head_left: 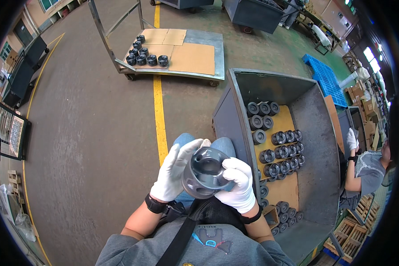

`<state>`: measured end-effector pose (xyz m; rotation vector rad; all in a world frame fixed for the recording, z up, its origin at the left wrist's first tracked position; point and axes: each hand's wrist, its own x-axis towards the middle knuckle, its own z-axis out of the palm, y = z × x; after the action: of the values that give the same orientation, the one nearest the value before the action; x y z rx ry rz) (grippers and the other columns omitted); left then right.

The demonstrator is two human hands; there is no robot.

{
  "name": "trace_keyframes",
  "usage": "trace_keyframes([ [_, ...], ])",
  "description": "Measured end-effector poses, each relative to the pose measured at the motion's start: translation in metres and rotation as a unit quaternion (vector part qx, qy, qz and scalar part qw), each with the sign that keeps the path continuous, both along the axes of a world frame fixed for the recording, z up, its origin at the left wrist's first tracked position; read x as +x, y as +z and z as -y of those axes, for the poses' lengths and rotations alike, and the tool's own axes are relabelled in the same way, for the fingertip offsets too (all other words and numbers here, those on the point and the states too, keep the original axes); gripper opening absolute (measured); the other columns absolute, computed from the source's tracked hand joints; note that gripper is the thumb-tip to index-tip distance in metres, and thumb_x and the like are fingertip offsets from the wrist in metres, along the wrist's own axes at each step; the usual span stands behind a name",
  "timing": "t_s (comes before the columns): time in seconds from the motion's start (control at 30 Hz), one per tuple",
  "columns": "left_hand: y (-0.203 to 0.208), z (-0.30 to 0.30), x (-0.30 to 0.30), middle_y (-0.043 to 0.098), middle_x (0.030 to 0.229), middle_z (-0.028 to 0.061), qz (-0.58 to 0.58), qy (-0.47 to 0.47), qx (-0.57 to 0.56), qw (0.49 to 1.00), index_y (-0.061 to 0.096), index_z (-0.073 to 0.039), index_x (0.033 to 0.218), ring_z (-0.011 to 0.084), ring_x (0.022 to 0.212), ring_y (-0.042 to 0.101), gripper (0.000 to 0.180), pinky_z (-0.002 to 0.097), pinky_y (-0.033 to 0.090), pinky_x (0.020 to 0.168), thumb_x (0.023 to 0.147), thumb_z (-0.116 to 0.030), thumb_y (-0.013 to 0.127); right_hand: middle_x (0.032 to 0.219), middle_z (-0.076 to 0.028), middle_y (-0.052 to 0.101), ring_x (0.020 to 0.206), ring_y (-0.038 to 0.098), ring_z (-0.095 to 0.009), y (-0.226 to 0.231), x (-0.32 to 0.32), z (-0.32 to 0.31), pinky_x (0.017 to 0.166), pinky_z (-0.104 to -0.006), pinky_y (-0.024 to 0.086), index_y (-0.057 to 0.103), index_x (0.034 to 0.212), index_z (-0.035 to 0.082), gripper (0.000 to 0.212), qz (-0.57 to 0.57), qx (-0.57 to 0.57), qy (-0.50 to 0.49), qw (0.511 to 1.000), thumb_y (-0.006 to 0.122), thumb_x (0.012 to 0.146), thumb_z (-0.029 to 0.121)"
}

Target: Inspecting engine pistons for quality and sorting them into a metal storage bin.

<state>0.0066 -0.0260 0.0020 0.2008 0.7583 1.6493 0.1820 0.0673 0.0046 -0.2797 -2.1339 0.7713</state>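
Between my two white-gloved hands is a dark grey metal engine piston, held over my lap with its hollow side turned up toward me. My left hand presses against its left side, fingers together and stretched upward. On the opposite side, my right hand grips the rim and wall with bent fingers. To the right stands a deep grey metal bin. Inside it, several similar pistons lie in rows on brown cardboard sheets.
A flat cart with a tall handle stands ahead, bearing cardboard and several pistons at its left. Beyond the bin are a blue pallet and, at far right, another person wearing a white glove. A yellow line runs along the floor.
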Motion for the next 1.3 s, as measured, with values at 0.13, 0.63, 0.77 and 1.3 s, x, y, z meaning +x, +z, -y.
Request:
trace_keyframes([
  [0.13, -0.005, 0.004, 0.004, 0.056, 0.142, 0.0182, 0.089, -0.092, -0.015, 0.992, 0.04, -0.002, 0.149, 0.0299, 0.126, 0.058, 0.089, 0.0465, 0.046, 0.108, 0.095, -0.072, 0.043, 0.12, -0.014, 0.056, 0.102, 0.063, -0.035, 0.0, -0.002, -0.004, 0.087, -0.0452, 0.055, 0.054, 0.118, 0.015, 0.069, -0.049, 0.073, -0.006, 0.996, 0.082, 0.057, -0.006],
  [0.63, -0.043, 0.004, -0.007, 0.057, 0.127, 0.033, 0.368, -0.175, 0.232, 0.883, 0.028, -0.017, 0.158, 0.0461, 0.097, 0.066, 0.094, 0.0527, 0.057, 0.076, 0.09, -0.082, 0.037, 0.131, -0.026, 0.056, 0.113, 0.06, -0.041, 0.016, -0.005, -0.003, 0.098, -0.0449, 0.049, 0.044, 0.142, -0.008, 0.115, 0.123, -0.019, 0.043, 0.991, 0.095, 0.056, 0.05],
  [0.77, -0.039, 0.009, -0.005, 0.052, 0.132, 0.0326, 0.366, -0.169, 0.267, 0.875, 0.037, -0.023, 0.156, 0.0466, 0.112, 0.058, 0.09, 0.0554, 0.05, 0.09, 0.089, -0.083, 0.038, 0.128, -0.026, 0.058, 0.113, 0.061, -0.041, 0.017, -0.008, -0.005, 0.098, -0.045, 0.05, 0.046, 0.14, -0.007, 0.113, 0.12, -0.014, 0.055, 0.991, 0.095, 0.056, 0.05],
  [1.3, -0.023, 0.019, -0.004, 0.064, 0.13, 0.0158, 0.21, -0.008, -0.014, 0.978, 0.049, -0.002, 0.142, 0.0283, 0.114, 0.066, 0.086, 0.0468, 0.055, 0.099, 0.095, -0.074, 0.04, 0.125, -0.026, 0.061, 0.114, 0.062, -0.043, 0.018, -0.025, -0.001, 0.102, -0.0465, 0.048, 0.047, 0.137, -0.009, 0.112, 0.112, -0.056, 0.094, 0.988, 0.091, 0.059, 0.059],
])
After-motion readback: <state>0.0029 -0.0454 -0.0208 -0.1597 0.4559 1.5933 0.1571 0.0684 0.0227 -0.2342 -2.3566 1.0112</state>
